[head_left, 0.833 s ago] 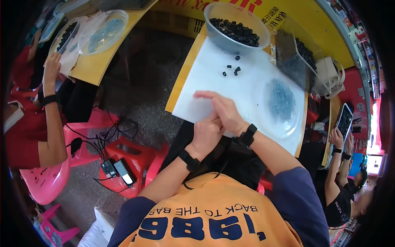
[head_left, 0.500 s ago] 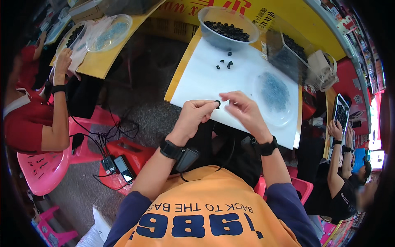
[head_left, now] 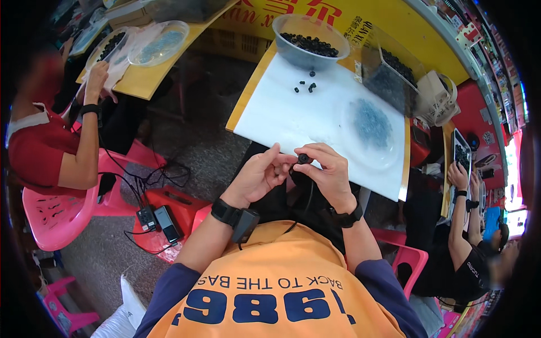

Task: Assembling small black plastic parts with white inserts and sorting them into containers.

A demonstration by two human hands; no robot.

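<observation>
Between the thumb and forefinger of my right hand [head_left: 332,174] is a small black round part [head_left: 304,159], with what looks like a hole in its face. My left hand [head_left: 262,176] is right beside it, palm up and thumb apart. Its fingertips reach to the part's left side; whether they touch it I cannot tell. Both hands are just off the near edge of a white sheet [head_left: 270,118] on the table. On that sheet several loose black pieces [head_left: 312,87] lie near a clear bowl of black parts [head_left: 310,56]. A shallow clear dish [head_left: 372,127] at the right holds small bluish transparent pieces.
A clear bin of black parts [head_left: 394,73] and a white basket [head_left: 437,98] stand at the far right. To the left are a pink chair [head_left: 56,219], a red stool with a device [head_left: 166,222] and loose cables. Co-workers sit on both sides.
The black part has passed from my left hand's pinch to my right hand's. Both hands have come closer together and slightly nearer to me, and my left fingers have spread.
</observation>
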